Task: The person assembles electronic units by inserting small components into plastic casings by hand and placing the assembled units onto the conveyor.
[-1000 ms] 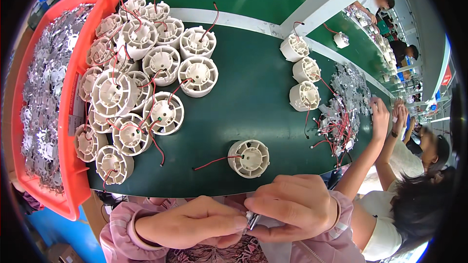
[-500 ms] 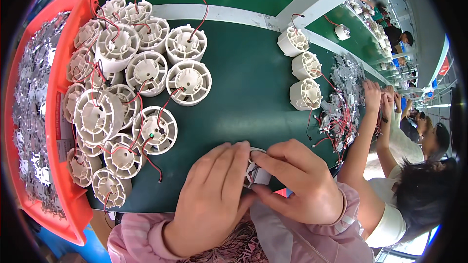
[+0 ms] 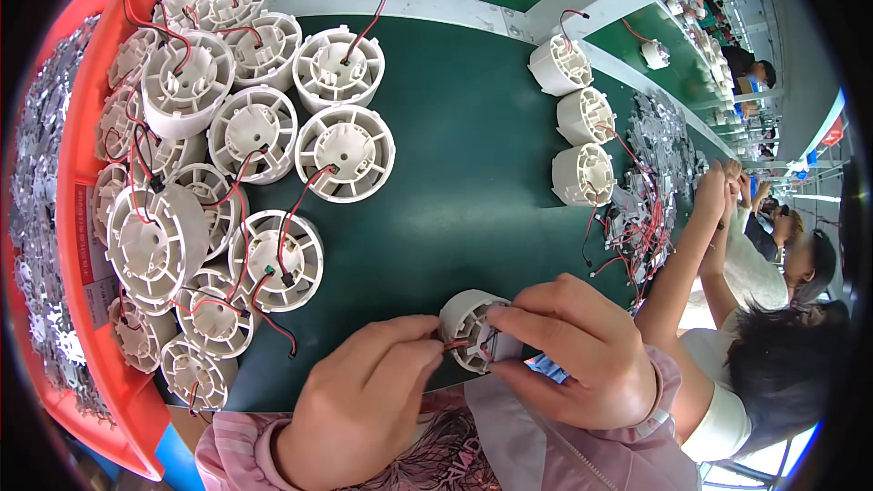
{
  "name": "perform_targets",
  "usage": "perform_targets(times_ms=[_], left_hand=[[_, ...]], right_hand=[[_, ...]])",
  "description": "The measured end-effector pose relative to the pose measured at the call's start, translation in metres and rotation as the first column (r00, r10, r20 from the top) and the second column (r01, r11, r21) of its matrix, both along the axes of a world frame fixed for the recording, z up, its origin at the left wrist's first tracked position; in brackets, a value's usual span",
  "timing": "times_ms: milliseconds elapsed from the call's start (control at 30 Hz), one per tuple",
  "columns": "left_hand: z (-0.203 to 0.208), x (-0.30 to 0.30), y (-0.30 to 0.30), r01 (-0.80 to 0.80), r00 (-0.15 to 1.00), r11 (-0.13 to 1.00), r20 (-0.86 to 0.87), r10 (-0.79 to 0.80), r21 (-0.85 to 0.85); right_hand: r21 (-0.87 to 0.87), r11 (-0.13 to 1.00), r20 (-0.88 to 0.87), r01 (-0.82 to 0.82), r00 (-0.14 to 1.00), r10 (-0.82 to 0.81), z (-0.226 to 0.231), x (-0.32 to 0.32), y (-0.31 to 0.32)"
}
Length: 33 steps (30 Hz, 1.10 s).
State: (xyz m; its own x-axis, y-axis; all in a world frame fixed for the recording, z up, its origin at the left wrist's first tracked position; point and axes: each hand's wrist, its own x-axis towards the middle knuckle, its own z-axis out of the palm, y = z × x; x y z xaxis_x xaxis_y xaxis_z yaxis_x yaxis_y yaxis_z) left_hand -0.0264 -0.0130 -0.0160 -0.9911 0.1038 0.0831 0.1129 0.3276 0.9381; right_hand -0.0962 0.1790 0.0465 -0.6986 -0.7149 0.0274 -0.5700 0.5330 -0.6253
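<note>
A white round plastic housing is tilted toward me at the front edge of the table. My right hand grips it from the right, thumb below and fingers over its rim. Dark and red wires show inside its ribbed opening. On the left side, my left hand is closed in a pinch at the opening, and a short red wire runs from its fingertips into the housing. The tip of the pinch is partly hidden by my own fingers.
Several similar white housings with red and black leads crowd the left, beside a red bin of thin metal pieces. Three more housings stand right, near a heap of metal parts and wires. A co-worker's arms reach in at right.
My left hand has drawn back from covering the housing to pinching at its opening, which now shows more. The right hand still holds the housing. The view has shifted slightly.
</note>
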Motion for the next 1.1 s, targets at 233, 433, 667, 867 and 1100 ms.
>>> perform_targets(times_ms=[233,433,667,867,1100], left_hand=[[0.006,-0.011,0.003,-0.025,0.992,0.993,-0.123,0.011,-0.113],[0.001,-0.007,0.003,0.014,0.996,0.992,-0.09,-0.026,-0.129],[0.005,-0.007,0.009,-0.051,0.965,0.918,-0.256,-0.056,-0.393],[0.0,-0.012,0.017,0.079,0.971,0.958,-0.198,-0.137,-0.276],[-0.013,-0.009,0.021,0.036,0.978,0.975,-0.192,-0.08,-0.218]], right_hand=[[-0.029,0.999,0.022,0.046,0.999,-0.046,-0.002,0.002,0.0],[-0.042,0.999,0.026,0.02,0.999,-0.019,-0.007,-0.001,0.001],[-0.012,0.999,0.015,0.033,0.999,-0.033,0.009,0.003,0.0],[-0.061,0.996,-0.038,0.068,0.997,-0.071,-0.01,0.007,0.001],[-0.021,0.997,-0.05,0.074,0.996,-0.075,-0.005,0.009,0.002]])
